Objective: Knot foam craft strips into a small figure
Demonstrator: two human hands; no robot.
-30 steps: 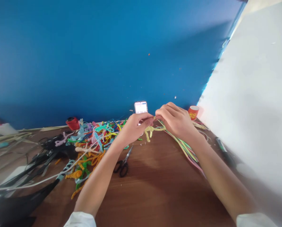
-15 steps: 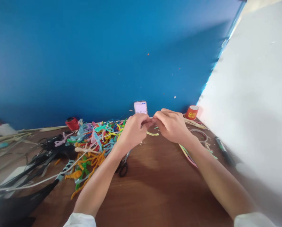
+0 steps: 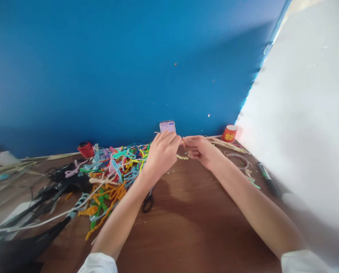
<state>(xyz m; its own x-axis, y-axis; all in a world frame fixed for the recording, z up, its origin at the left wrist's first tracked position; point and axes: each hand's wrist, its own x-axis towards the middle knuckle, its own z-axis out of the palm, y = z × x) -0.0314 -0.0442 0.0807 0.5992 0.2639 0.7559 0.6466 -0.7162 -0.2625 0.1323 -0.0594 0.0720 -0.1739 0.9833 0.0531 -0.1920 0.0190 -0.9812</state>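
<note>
My left hand [image 3: 163,153] and my right hand [image 3: 200,149] meet over the back of the table, fingers pinched close together. Between the fingertips shows a thin yellowish strand, apparently a pipe cleaner [image 3: 182,141]; most of it is hidden by the fingers. A pale yellow pipe cleaner piece [image 3: 182,157] shows just below the hands; whether it joins the held strand I cannot tell. Left of my left hand spreads a tangled heap of coloured pipe cleaners [image 3: 121,167]. Scissors [image 3: 148,203] lie under my left forearm, partly covered.
A phone [image 3: 167,126] leans on the blue wall behind my hands. To the right are a red paper cup [image 3: 229,134], a coil of strands [image 3: 241,159] and a marker [image 3: 267,178]. Black gear [image 3: 64,182] and a white cable [image 3: 52,217] lie left on the brown table [image 3: 186,227].
My right hand has turned so that its curled fingers show. My left hand has rotated knuckles-up and covers more of the phone. Both remain pinched together at nearly the same place.
</note>
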